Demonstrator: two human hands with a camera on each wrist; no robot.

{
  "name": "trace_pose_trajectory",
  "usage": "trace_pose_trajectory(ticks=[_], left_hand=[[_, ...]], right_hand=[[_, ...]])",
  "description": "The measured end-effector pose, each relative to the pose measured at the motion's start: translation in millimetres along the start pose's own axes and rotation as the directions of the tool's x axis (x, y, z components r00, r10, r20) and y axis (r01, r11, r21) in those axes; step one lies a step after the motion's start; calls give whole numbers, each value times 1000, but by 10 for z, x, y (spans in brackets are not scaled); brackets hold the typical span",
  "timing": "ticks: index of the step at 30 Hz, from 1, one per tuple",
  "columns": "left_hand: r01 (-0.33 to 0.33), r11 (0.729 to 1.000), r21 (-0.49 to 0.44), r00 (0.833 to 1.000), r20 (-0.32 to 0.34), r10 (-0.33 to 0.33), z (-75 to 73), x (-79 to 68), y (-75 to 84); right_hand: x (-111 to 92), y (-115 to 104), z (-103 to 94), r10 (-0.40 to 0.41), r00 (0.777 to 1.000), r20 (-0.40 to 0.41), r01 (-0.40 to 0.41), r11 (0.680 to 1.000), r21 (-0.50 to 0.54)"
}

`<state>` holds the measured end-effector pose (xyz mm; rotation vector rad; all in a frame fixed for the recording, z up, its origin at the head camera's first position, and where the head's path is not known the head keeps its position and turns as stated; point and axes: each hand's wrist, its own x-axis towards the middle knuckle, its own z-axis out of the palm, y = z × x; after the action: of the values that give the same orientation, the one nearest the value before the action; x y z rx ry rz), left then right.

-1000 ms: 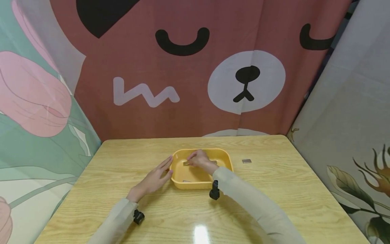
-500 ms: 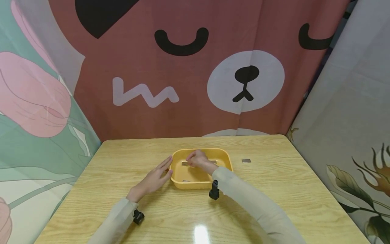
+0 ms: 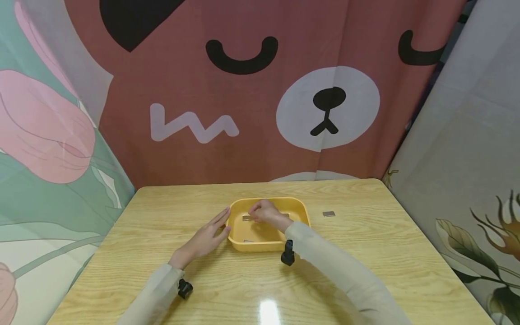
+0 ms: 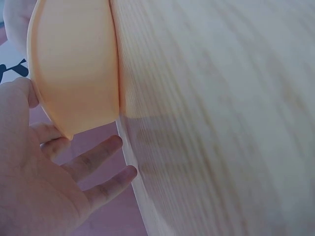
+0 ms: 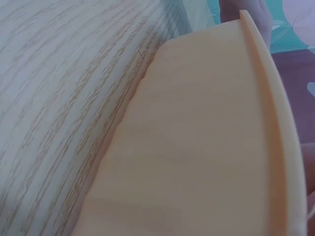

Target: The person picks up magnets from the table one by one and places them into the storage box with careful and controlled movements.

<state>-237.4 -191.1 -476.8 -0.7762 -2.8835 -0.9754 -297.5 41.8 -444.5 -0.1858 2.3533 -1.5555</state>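
A yellow plastic tray [image 3: 255,247] with rounded corners stands on the table. My right hand [image 3: 266,211] reaches down into it, fingertips curled on the right end of a small silver rectangular plate [image 3: 245,218]. Another plate [image 3: 286,215] shows partly behind that wrist, and a third [image 3: 248,241] peeks out by the front wall. My left hand [image 3: 205,238] touches the tray's left side with fingers extended; in the left wrist view its thumb and a finger meet the tray's rim [image 4: 49,118]. The right wrist view shows mostly the tray's outer wall [image 5: 187,128]; the right fingertips are hidden there.
One more silver plate [image 3: 328,214] lies on the wooden table [image 3: 162,212], right of the tray. A bear-print curtain [image 3: 252,153] hangs along the table's back edge, with floral curtains [image 3: 459,180] at the sides.
The plate under my right fingertips looked tilted and golden a second ago; now it lies level and grey. My right forearm has shifted very slightly right. The left hand stays at the tray.
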Motion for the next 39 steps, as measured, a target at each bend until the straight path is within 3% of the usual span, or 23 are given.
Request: trace_pose_trajectory(ticks=[14,21,31,39], left_hand=[[0,1000,11,1000,-5,1,-5,6,6],[-9,1000,5,1000,-11,9,0,9,10],[-7,1000,-6,1000,-9,7,19,-13,2],[-10,1000,-12,1000,-8,10,18,-6,-5]], right_hand=[[-86,-30,-82,-38,993,107,33,998,46],[-166,-18,-169,-85,987,135,83,996,19],[-266,-46,-208,-79,988,132,75,997,32],[-340,-77,-210,-103,988,113,108,994,-34]])
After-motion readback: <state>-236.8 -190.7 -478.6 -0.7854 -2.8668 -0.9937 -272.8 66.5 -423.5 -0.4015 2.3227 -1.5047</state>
